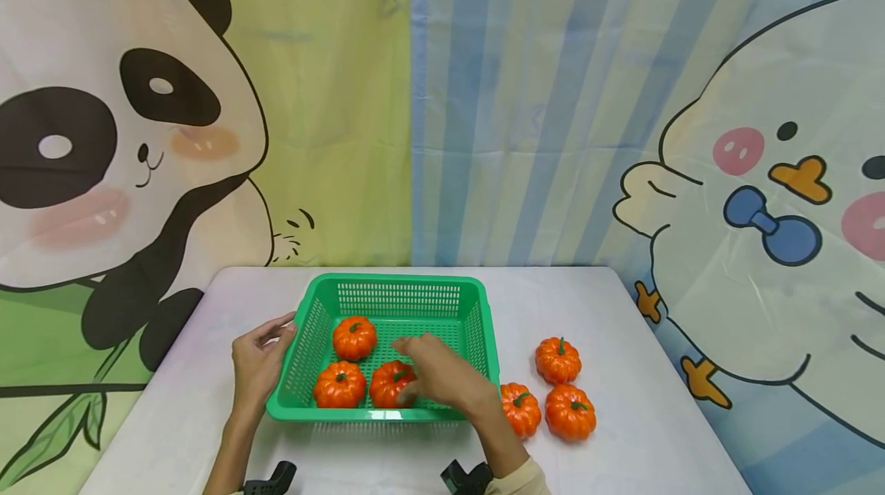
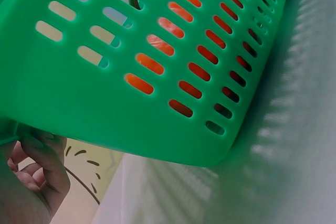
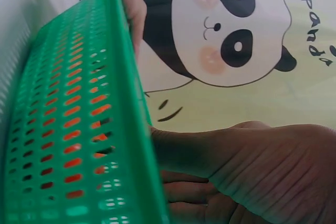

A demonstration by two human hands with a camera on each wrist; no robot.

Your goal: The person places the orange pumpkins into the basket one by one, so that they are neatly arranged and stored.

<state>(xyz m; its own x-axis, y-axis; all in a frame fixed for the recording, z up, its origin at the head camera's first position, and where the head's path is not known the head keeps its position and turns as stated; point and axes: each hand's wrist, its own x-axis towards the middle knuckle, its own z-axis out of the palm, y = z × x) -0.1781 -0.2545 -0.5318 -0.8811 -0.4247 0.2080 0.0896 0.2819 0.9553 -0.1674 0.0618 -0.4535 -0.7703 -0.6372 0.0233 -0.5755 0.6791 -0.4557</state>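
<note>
A green plastic basket (image 1: 387, 413) with slotted walls stands on the white table. At its left side my left hand (image 1: 261, 360) grips the rim, fingers curled at the edge in the left wrist view. Three small orange pumpkins lie inside: a back one (image 1: 355, 337), a front left one (image 1: 339, 385) and a front right one (image 1: 391, 383). My right hand (image 1: 445, 376) reaches over the basket's right side, its thumb overlapping the front right pumpkin and its fingers spread above it. The basket wall hides the right fingertips in the right wrist view.
Right of the basket, three more orange pumpkins sit on the table (image 1: 643, 418): one behind (image 1: 558, 360), one in front (image 1: 570, 412), and one (image 1: 521, 409) partly covered by my right forearm. A printed curtain (image 1: 512, 95) hangs behind the table.
</note>
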